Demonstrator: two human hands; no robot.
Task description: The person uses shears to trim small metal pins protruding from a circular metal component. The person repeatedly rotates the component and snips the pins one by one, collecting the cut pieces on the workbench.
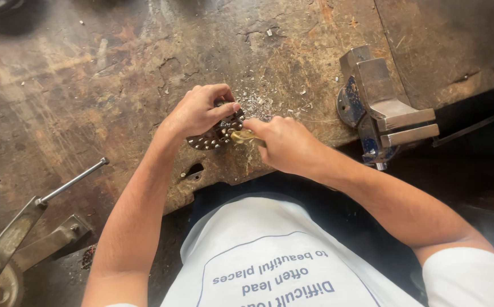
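Note:
My left hand (198,111) grips a dark round metal plate (219,132) studded with several small shiny pins, pressing it onto the worn workbench. My right hand (284,145) holds a small brass-coloured piece (242,136) against the plate's right edge. Metal shavings (258,105) lie scattered just beyond the two hands.
A steel bench vise (383,111) with a blue base is bolted at the bench's front edge to the right. At the lower left a metal lever tool (36,219) with a long rod handle sticks out. The scarred, rusty benchtop (87,74) stretches away behind.

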